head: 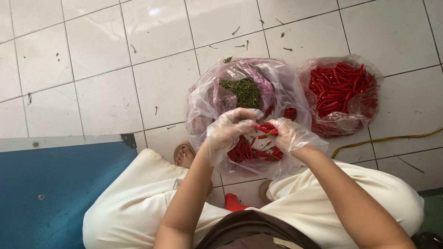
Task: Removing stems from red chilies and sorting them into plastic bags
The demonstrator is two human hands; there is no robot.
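My left hand and my right hand both wear thin clear plastic gloves and meet over a clear plastic bag on the floor. Between their fingers they pinch a small bunch of red chillies. Under the hands the bag holds more red chillies, and a heap of green stems lies at its far side. A second clear bag full of red chillies stands just to the right.
White floor tiles carry scattered green stem bits. A blue panel with a metal edge lies at lower left. A yellow cord runs along the right. My knees in cream trousers flank the bag.
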